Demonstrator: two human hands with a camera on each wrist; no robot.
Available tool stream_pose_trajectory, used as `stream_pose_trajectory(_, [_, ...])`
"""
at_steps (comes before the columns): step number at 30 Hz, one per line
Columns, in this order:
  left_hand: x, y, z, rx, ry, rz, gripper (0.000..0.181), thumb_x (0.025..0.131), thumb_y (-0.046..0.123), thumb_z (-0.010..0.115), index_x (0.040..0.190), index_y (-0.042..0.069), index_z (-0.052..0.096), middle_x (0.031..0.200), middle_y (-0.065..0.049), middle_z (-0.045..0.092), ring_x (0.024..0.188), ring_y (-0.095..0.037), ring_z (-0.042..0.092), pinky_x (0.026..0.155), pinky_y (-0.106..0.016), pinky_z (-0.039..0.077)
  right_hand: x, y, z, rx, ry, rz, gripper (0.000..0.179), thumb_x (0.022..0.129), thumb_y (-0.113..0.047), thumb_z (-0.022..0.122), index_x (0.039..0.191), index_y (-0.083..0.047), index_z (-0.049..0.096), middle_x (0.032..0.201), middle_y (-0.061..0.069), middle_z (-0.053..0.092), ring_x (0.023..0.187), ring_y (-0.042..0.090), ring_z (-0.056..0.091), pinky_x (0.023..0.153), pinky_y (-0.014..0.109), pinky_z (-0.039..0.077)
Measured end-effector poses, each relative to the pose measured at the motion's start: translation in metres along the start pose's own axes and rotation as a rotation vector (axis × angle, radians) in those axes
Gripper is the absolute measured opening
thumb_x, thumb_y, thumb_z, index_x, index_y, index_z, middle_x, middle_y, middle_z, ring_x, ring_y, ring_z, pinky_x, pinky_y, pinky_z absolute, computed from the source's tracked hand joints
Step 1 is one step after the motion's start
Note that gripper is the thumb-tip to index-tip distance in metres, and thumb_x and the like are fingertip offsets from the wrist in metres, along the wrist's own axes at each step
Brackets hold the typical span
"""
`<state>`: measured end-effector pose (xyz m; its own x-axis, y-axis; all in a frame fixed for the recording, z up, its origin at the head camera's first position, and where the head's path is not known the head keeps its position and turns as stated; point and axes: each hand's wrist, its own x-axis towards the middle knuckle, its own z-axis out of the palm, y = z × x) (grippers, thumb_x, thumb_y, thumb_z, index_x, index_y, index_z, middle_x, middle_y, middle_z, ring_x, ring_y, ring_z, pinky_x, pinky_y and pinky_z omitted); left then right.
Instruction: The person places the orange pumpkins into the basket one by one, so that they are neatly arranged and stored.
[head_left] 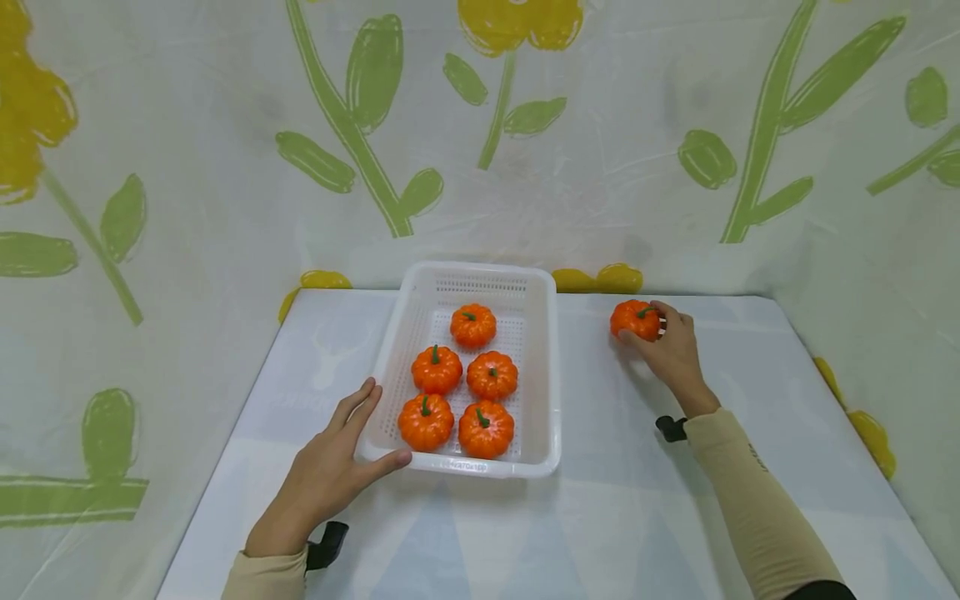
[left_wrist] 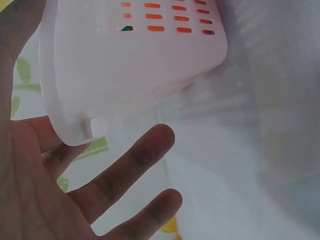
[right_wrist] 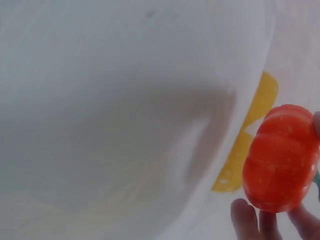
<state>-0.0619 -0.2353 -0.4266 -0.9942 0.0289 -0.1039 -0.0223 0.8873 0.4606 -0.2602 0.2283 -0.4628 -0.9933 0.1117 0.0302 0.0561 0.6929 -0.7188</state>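
Note:
A small orange toy pumpkin (head_left: 630, 320) with a green stem is gripped between the thumb and fingers of my right hand (head_left: 671, 350). In the right wrist view the pumpkin (right_wrist: 282, 157) sits among the fingertips, held above the white tabletop. My left hand (head_left: 330, 467) rests at the near-left corner of a white plastic basket (head_left: 557, 392), its fingers straight along the side and the thumb at the front rim. The left wrist view shows the basket's corner (left_wrist: 80, 90) beside the spread fingers. Several pumpkins (head_left: 492, 375) like the held one lie inside the basket.
The basket stands on a white table (head_left: 600, 517) with pale blue triangles. Behind and at both sides hangs a white cloth (head_left: 615, 167) printed with green stems and yellow flowers. Black straps (head_left: 327, 546) are at both wrists.

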Motion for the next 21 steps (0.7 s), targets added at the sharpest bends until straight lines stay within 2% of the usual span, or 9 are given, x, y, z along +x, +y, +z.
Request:
stream_pose_trajectory(6, [-0.001,-0.002,-0.001,-0.004,0.017,0.033,0.100,0.070,0.080,0.050,0.150,0.031,0.016,0.154,0.015,0.009,0.125,-0.033,0.044,0.087,-0.062,0.042,0.000,-0.012,-0.002,0.044,0.021,-0.076,0.088,0.076,-0.048,0.072,0.143,-0.006,0.033,0.131,0.020,0.039,0.109,0.035,0.046,0.094,0.048,0.044])
stream_pose_trajectory(12, [-0.002,-0.002,0.000,-0.013,0.022,0.027,0.100,0.069,0.080,0.051,0.149,0.032,0.016,0.154,0.016,0.009,0.126,-0.033,0.044,0.088,-0.061,0.041,-0.003,-0.033,-0.004,0.095,0.004,-0.147,0.086,0.076,-0.045,0.074,0.142,-0.007,0.033,0.136,0.018,0.038,0.115,0.035,0.045,0.096,0.049,0.043])
stream_pose_trajectory(21, [-0.002,-0.002,0.001,-0.015,0.001,0.006,0.101,0.068,0.081,0.049,0.150,0.033,0.013,0.154,0.014,0.007,0.127,-0.033,0.041,0.088,-0.062,0.041,-0.008,-0.063,-0.004,0.141,0.022,-0.281,0.083,0.076,-0.036,0.077,0.140,-0.004,0.036,0.137,0.014,0.039,0.115,0.031,0.046,0.094,0.047,0.044])
